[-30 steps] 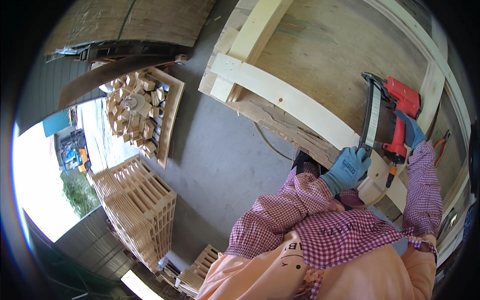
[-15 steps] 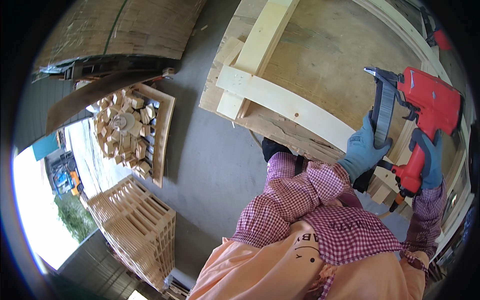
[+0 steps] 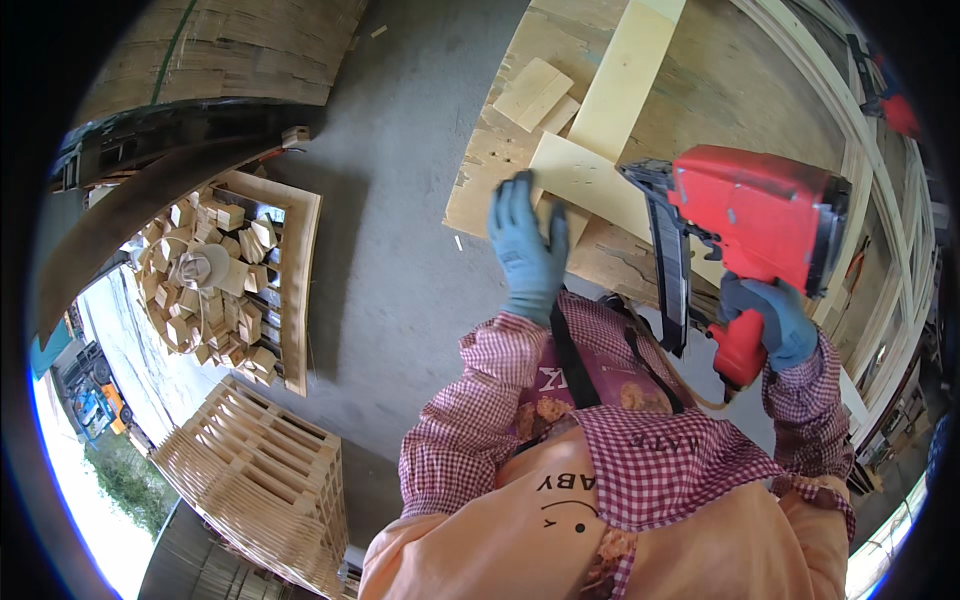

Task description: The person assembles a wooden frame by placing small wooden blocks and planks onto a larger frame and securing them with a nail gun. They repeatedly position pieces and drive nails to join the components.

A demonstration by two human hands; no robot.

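My right hand (image 3: 775, 318), in a blue glove, is closed around the handle of a red pneumatic nail gun (image 3: 755, 210). The gun's black nose hangs over a pale plank (image 3: 590, 185), and its long magazine (image 3: 667, 270) points back toward my body. Fingers stretched and thumb apart, my gloved left hand (image 3: 527, 245) is at the plank's left end, beside the table's edge; whether it touches the wood I cannot tell. A second pale plank (image 3: 625, 80) meets the first at a corner and runs away from me across the worn wooden tabletop (image 3: 740, 100).
Short wood blocks (image 3: 533, 95) lie on the tabletop left of the planks. Long strips (image 3: 870, 130) line the right side, near another red tool (image 3: 898, 115). To the left stand a bin of offcuts (image 3: 300, 300) and a stack of slatted wooden frames (image 3: 265, 460). An air hose (image 3: 655, 350) trails near my apron.
My left hand has let go of the nail gun's magazine and moved left to the plank's end. The nail gun, in my right hand, has shifted left over the plank.
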